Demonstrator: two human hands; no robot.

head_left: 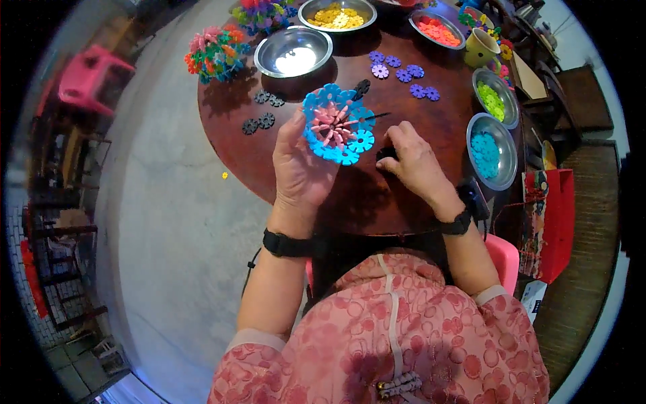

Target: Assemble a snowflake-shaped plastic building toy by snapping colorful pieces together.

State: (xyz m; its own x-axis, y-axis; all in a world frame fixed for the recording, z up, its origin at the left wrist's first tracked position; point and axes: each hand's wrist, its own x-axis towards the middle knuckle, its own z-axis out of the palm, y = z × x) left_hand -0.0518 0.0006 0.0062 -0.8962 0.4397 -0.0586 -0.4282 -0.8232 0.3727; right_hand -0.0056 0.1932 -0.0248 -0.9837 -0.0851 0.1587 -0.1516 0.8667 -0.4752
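Note:
My left hand [304, 172] grips a flower-shaped build of interlocking plastic snowflake discs [334, 126]. Blue discs form its outer ring and pink ones its centre. A black disc [362, 87] sticks out at its upper right edge, and another thin black piece [380, 115] juts from the right side. Just right of the build, above the table, my right hand [416, 161] has its fingers curled toward the thumb. Something dark shows between them, too unclear to name. Several loose black discs [258, 122] lie on the table left of the build.
The round brown table [232, 145] bears an empty metal bowl [294, 52], bowls of yellow [336, 17], red [437, 31], green [490, 101] and blue discs [485, 154], and loose purple discs [404, 75]. Finished multicoloured disc builds [217, 54] and a yellow-green cup [482, 47] stand near its edge.

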